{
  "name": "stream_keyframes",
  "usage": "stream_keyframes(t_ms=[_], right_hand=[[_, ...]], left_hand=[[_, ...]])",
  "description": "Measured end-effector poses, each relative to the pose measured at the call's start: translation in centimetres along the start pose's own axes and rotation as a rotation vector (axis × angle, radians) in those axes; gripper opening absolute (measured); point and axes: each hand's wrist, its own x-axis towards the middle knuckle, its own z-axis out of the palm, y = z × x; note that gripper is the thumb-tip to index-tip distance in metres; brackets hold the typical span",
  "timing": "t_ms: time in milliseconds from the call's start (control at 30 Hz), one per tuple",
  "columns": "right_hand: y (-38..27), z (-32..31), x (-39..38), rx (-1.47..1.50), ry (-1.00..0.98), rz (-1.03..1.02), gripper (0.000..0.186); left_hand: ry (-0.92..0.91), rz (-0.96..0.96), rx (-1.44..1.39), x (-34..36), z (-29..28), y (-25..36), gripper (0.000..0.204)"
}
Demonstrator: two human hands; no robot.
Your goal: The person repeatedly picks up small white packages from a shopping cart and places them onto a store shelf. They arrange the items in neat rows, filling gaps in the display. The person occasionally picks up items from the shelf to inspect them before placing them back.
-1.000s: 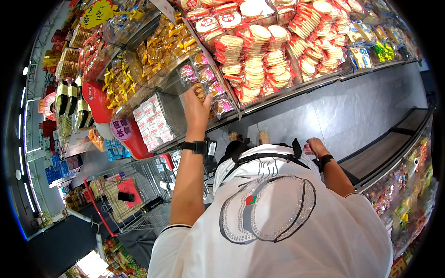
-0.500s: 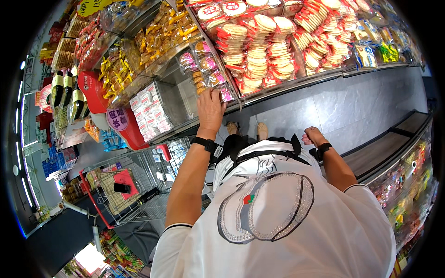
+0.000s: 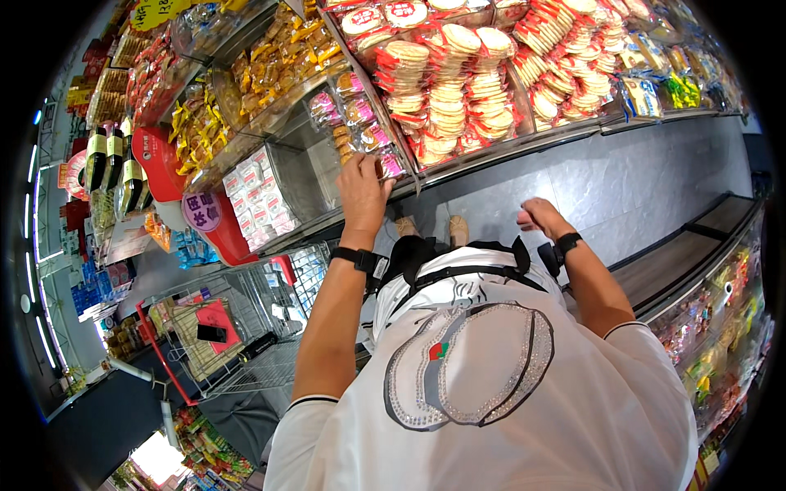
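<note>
My left hand reaches into a clear-walled bin at upper centre, fingers curled at the near end of a row of brown cookie packs; what lies under the fingertips is hidden. Pink-labelled snack packs sit just right of them, and white boxes fill the compartment to the left. My right hand hangs over the grey floor at centre right, fingers loosely bent and apart, with nothing in them.
Stacks of red-wrapped round crackers and yellow-wrapped snacks fill neighbouring bins. A wire cart with a phone inside stands at lower left. A dark low ledge and another snack display line the right side.
My left hand moved down and right over the cookie row, then shifted slightly up and left. My right hand has risen and moved slightly left. The camera's view has shifted slightly.
</note>
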Motion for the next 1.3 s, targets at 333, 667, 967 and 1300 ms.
stream_keyframes(t_ms=[333, 667, 967, 1300], right_hand=[[-16.1, 16.2, -3.1, -0.411, -0.436, -0.453, 0.034], [-15.0, 22.6, -1.7, -0.677, -0.376, -0.947, 0.043], [-15.9, 22.7, -2.4, -0.671, -0.385, -0.820, 0.040], [-17.0, 22.8, -4.6, -0.461, -0.516, -0.546, 0.034]], left_hand=[[-0.110, -0.169, -0.043, -0.8, -0.7, -0.6, 0.046], [0.012, -0.130, -0.115, -0.2, 1.3, 0.2, 0.038], [-0.015, -0.131, -0.086, -0.8, 0.2, 0.2, 0.044], [0.006, -0.181, -0.088, -2.4, 0.1, 0.1, 0.039]])
